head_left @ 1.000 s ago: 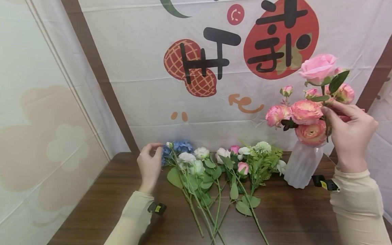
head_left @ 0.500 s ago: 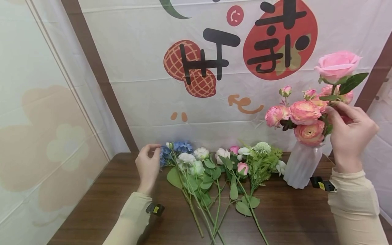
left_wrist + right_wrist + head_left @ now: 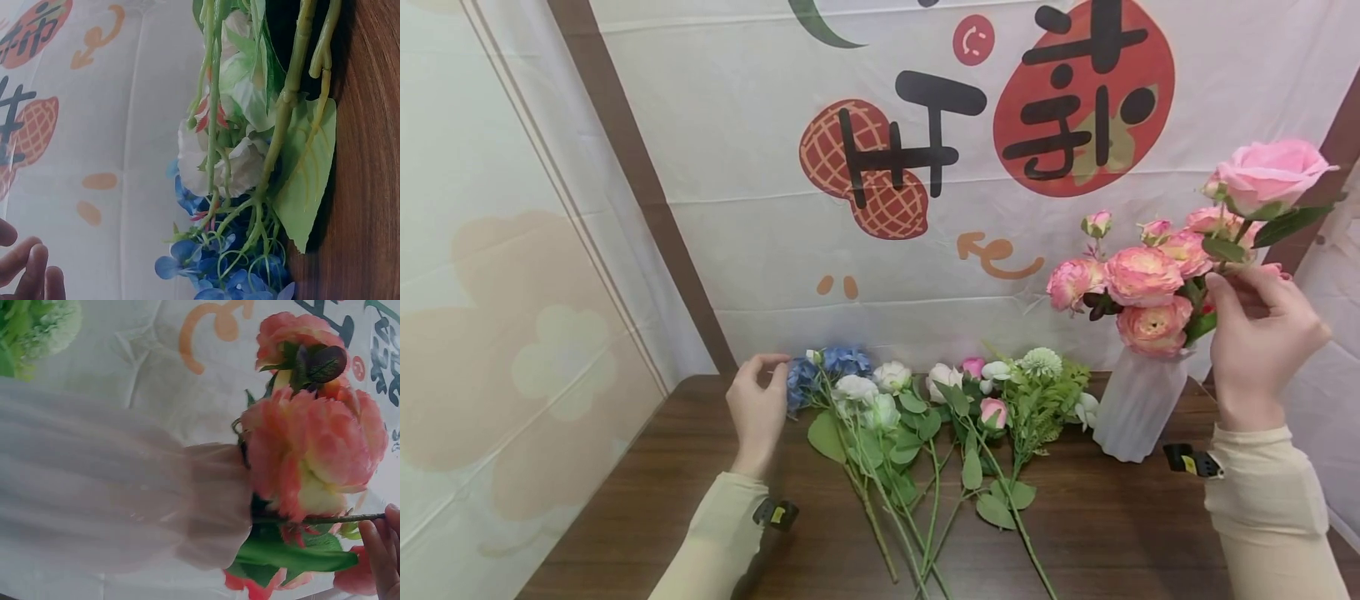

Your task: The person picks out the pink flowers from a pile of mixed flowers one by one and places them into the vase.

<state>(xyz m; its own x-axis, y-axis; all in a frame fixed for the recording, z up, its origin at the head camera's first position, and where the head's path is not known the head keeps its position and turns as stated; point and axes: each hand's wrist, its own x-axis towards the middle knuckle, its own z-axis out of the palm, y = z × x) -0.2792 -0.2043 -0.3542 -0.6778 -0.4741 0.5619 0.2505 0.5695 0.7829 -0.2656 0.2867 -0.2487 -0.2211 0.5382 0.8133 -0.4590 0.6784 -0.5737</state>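
Note:
My right hand [image 3: 1266, 346] pinches the stem [image 3: 337, 519] of a large pink rose [image 3: 1270, 175]. In the right wrist view that stem runs down into the mouth of a white fluted vase [image 3: 125, 487], and the rose leans right. Several coral-pink ranunculus blooms [image 3: 1144, 277] stand in the same vase, left of my hand. At the table's far left, my left hand [image 3: 756, 412] hovers beside a blue hydrangea [image 3: 847, 361], fingers loosely bent with nothing in them. The left wrist view has its fingertips [image 3: 31, 269] apart from the blue petals.
Cut flowers lie in a row across the brown table [image 3: 685, 467]: white blooms [image 3: 856, 388], a pink bud [image 3: 992, 412], a pale green pompom flower [image 3: 1042, 362] and ferny greenery [image 3: 1037, 408]. Their stems cross toward the front. A printed cloth [image 3: 752, 250] hangs behind.
The rose has swung right and tilted outward, and its head is now right of the ranunculus blooms. My right hand has shifted slightly downward. The left hand has drifted a little left.

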